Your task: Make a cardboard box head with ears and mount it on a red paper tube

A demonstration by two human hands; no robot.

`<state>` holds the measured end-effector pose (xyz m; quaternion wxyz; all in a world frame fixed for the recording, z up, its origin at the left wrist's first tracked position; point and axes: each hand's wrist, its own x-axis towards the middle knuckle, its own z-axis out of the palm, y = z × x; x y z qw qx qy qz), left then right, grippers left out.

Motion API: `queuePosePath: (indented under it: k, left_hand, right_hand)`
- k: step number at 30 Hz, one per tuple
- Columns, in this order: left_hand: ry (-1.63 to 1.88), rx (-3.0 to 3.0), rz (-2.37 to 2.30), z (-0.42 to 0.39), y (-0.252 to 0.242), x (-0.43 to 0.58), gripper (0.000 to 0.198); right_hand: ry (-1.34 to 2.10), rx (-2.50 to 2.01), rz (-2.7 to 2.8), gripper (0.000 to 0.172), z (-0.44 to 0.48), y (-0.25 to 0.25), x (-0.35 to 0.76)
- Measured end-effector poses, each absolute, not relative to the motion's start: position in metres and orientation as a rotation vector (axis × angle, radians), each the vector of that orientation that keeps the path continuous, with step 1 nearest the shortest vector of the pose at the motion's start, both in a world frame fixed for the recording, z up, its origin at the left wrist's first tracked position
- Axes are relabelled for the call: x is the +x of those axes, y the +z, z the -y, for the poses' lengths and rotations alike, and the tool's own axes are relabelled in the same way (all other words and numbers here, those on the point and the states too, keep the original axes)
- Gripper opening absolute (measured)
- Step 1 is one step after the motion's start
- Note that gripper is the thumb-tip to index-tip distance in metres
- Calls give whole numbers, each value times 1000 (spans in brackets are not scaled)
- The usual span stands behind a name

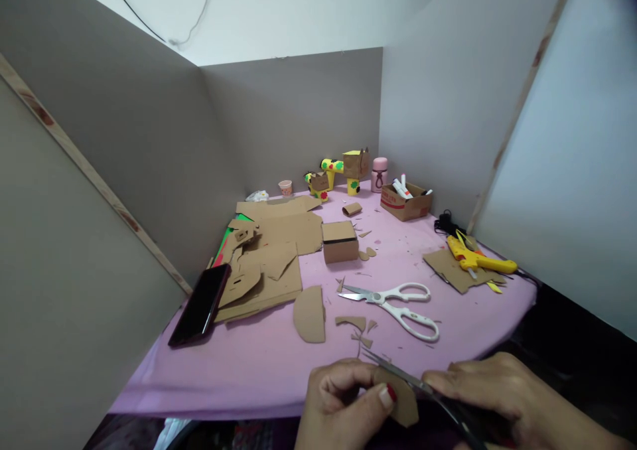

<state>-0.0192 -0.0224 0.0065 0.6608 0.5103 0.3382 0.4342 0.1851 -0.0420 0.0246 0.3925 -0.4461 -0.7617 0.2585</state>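
At the table's front edge my left hand (343,397) pinches a small piece of cardboard (404,402) between thumb and fingers. My right hand (492,387) grips a pair of dark-handled scissors (398,370), its blades lying across the cardboard's upper edge and pointing up and left. The scissors' handles are partly hidden under the right hand. Just beyond lie cardboard scraps (352,322) and a half-round cardboard piece (309,314). Past the scraps, a second pair of scissors (393,299) with white handles rests with its blades slightly apart.
A small cardboard box (340,249) stands mid-table. Cardboard sheets (283,231) and a phone (200,304) lie left. A yellow glue gun (478,259) rests on cardboard at right. Behind are a box of markers (405,204), a pink bottle (379,174) and yellow spotted cardboard figures (332,166). Grey partitions surround the table.
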Motion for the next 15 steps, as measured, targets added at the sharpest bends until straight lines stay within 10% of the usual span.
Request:
queuePosePath:
  k: [15]
  left_hand:
    - [965,1060,-904,19,6,-21,15]
  right_hand:
    - [1012,-1441,1707,52,44,-10,184]
